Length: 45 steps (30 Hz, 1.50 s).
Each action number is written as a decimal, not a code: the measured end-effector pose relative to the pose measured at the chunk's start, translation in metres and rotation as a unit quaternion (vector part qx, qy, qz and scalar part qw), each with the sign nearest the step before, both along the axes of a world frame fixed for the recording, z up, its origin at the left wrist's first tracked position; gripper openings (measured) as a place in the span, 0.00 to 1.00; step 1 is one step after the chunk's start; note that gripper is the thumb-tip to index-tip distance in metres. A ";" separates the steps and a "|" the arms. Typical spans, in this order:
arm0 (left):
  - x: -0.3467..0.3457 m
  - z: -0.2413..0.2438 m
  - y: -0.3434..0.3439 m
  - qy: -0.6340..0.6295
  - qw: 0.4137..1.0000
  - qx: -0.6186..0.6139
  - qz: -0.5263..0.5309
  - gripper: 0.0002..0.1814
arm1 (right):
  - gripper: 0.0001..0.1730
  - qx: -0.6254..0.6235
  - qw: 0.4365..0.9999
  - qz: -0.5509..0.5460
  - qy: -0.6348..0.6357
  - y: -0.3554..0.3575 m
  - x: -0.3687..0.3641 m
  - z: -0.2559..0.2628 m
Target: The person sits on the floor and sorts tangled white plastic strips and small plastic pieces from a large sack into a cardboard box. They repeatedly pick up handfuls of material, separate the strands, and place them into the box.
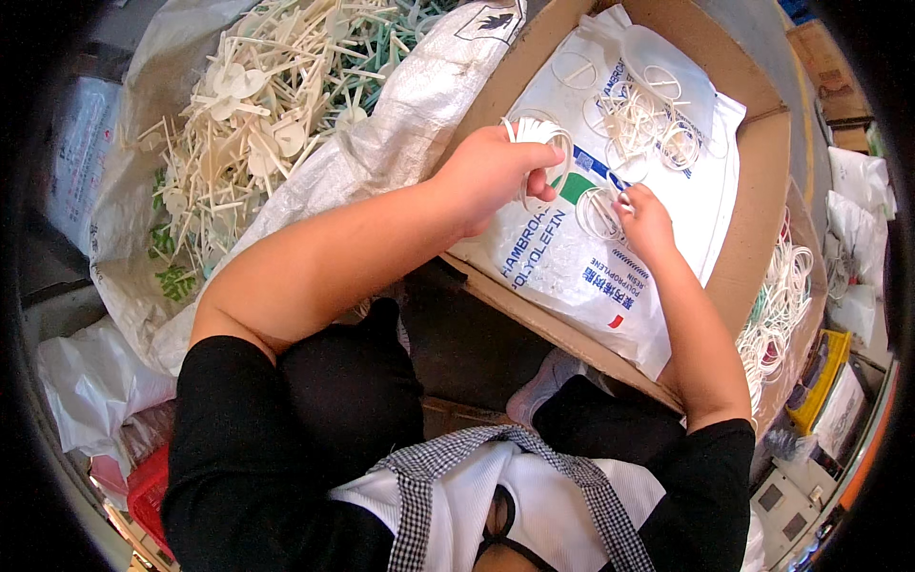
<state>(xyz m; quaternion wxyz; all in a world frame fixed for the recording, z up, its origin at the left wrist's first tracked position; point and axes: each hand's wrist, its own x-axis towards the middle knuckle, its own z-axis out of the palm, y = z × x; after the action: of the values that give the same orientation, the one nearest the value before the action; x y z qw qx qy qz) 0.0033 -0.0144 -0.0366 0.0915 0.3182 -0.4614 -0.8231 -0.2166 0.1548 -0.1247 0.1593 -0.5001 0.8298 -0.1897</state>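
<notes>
My left hand [493, 175] is closed around a bundle of thin white plastic rings [543, 136], thumb across the top. To its right, my right hand [647, 222] pinches the edge of a smaller group of white rings [597, 216] with its fingertips. Both hands are over a printed white plastic sack [572, 247], which lies flat in an open cardboard box [761, 157]. Farther up the sack is a loose, tangled pile of similar white rings [632, 118]. The folded fingers hide part of each group.
A woven sack [443, 79] at the left holds many cream and green plastic pieces [264, 107]. Right of the box, another container holds tangled white rings [779, 307]. A red plastic basket [149, 493] stands lower left. A yellow bin [822, 379] is at the right edge.
</notes>
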 end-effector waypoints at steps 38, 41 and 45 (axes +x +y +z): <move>0.005 0.025 0.003 0.041 0.986 -0.158 -0.045 0.10 | 0.11 0.042 0.913 -0.107 -0.391 0.021 -0.003 0.043; 0.002 0.014 0.004 0.034 0.992 -0.105 -0.057 0.11 | 0.14 0.043 0.998 0.021 0.046 0.016 0.009 -0.008; 0.001 0.007 0.003 0.019 0.998 -0.041 -0.046 0.09 | 0.10 0.133 0.983 0.036 0.118 -0.007 0.017 -0.030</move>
<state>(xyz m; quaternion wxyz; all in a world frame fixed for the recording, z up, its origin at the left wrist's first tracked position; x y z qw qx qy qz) 0.0046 -0.0110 -0.0300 0.0754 0.2767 -0.5071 -0.8128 -0.1996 0.1481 -0.1546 0.1323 -0.5232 0.8418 -0.0119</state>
